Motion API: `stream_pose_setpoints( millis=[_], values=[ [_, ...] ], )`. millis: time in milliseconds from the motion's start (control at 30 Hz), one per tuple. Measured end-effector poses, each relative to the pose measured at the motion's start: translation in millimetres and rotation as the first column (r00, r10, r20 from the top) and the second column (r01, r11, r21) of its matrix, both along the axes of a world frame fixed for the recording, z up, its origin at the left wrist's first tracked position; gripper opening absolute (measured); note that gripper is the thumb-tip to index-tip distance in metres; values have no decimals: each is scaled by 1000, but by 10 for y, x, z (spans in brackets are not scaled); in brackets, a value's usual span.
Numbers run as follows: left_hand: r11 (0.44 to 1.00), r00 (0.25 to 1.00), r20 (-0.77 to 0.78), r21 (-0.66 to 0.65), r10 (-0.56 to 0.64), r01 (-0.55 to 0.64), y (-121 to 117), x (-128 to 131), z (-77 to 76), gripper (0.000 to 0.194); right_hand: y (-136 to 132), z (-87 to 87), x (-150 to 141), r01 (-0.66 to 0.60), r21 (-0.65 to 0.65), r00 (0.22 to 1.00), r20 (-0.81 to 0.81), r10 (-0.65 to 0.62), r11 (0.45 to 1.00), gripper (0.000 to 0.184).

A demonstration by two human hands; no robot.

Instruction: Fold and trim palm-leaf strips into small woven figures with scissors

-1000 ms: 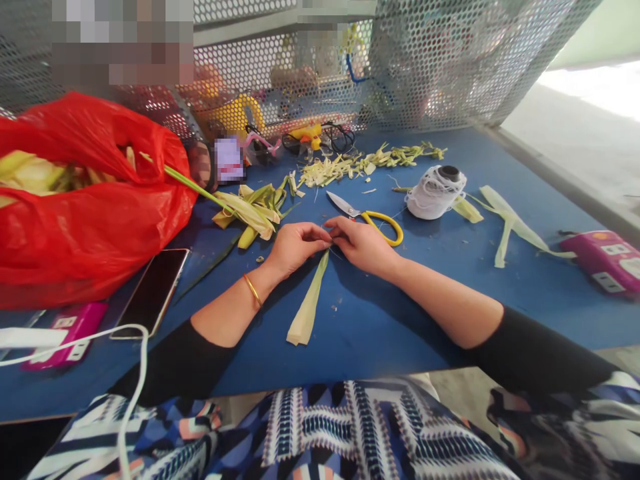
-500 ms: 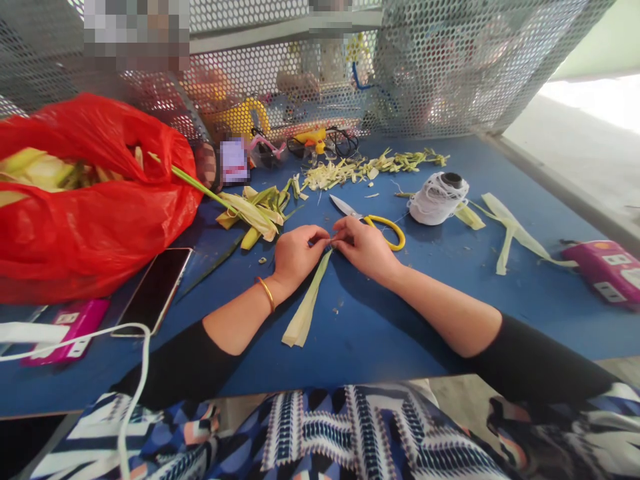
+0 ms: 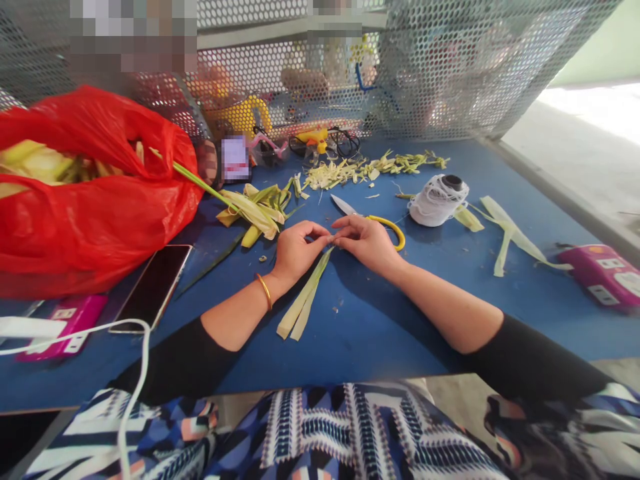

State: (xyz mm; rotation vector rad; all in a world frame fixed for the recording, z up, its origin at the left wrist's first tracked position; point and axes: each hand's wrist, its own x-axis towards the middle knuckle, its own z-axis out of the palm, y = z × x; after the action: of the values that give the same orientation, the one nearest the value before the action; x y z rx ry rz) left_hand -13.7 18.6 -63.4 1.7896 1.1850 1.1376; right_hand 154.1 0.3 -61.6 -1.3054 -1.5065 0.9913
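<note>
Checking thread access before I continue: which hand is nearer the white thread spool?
Right. The right hand is left of the white thread spool and lower in view; the left hand is farther left, beyond the right hand.

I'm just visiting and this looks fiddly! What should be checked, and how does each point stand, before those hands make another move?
1. Strip of husk pinched at its upper end, between left hand and right hand: ok.
2. Strip's lower end uncovered: ok, its two tails lie in plain sight.
3. Scissors close by: ok, just beyond the right hand.
4. Right hand clear of the scissors: cannot tell, it hides part of them.
5. Thread on the spool wound neatly: not ok, loose loops show.
6. Fine thread at the fingertips: cannot tell, too small.
</note>
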Motion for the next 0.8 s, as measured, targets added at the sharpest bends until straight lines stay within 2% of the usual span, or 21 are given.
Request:
stream_pose_setpoints(
  millis=[167, 333, 533, 700, 800],
  values=[
    [997, 1000, 15, -83, -2, 3, -1, -16, 22, 8, 2, 24, 16, 17, -66, 991, -130, -26, 998, 26],
    [988, 998, 53, -148, -34, 42, 27, -38, 8, 9, -1, 76, 50, -34, -109, 973, -232, 8, 993, 30],
    [988, 1000, 31, -154, -5, 9, 61, -60, -9, 10, -17, 156, 93, -64, -125, 984, -175, 42, 990, 26],
    [983, 983, -130, -113, 127, -142, 88, -77, 4, 10, -31, 255, 190, -104, -280, 995, -26, 101, 954, 18],
    [981, 976, -159, -99, 149, -166, 88, -71, 7, 11, -36, 291, 231, -134, -329, 989, 13, 146, 935, 17]
  ],
)
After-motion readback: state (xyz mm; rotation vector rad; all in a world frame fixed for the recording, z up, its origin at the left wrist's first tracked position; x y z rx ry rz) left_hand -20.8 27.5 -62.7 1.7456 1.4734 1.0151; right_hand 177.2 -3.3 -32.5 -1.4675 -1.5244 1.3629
